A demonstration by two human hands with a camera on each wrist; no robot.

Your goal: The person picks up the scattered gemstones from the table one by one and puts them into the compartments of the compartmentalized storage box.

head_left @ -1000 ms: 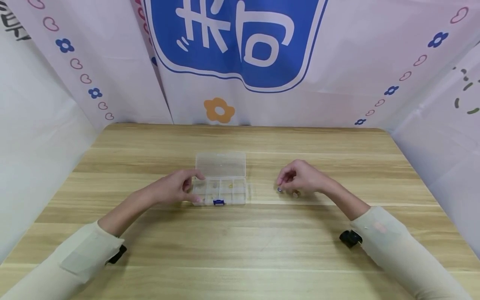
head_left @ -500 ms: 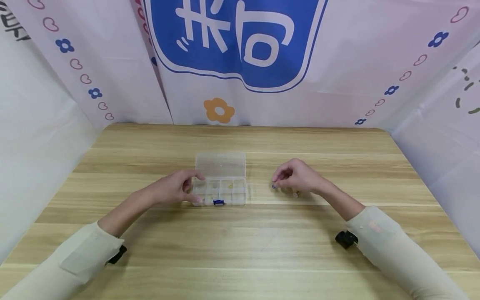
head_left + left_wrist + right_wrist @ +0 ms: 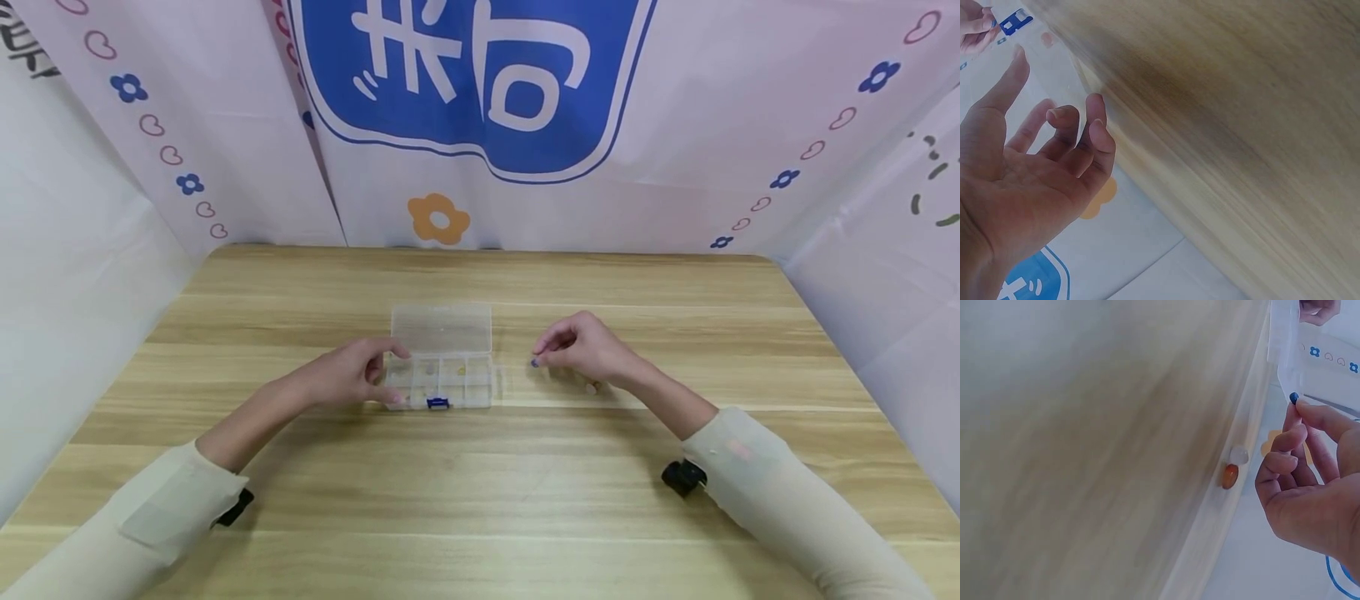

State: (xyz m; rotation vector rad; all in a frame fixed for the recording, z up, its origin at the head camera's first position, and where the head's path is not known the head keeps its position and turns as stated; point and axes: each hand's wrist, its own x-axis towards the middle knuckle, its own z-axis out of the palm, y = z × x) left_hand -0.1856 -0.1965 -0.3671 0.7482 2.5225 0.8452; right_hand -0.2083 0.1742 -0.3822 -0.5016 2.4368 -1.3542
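Observation:
A clear plastic compartment box [image 3: 477, 392] lies on the table with its lid [image 3: 441, 329] raised towards the back. My left hand [image 3: 348, 372] holds the box's left end, thumb at the front edge and index finger at the back; its other fingers are loosely bent in the left wrist view. Thumb and index fingertip of my right hand [image 3: 585, 346] pinch a small blue bead [image 3: 1294, 398], just right of the box and above the table. Several compartments show tiny pieces, including a yellow one [image 3: 461, 371]. A blue latch [image 3: 437, 403] sits on the front edge.
An orange-brown bead [image 3: 1230, 476] and a whitish clear bead [image 3: 1239, 455] lie side by side on the wooden table [image 3: 480, 500], under the right hand. White printed cloth [image 3: 675, 200] stands behind the table and at both sides.
My right hand has moved left and slightly away from me, carrying the blue bead closer to the box. The left hand and the box have stayed in place.

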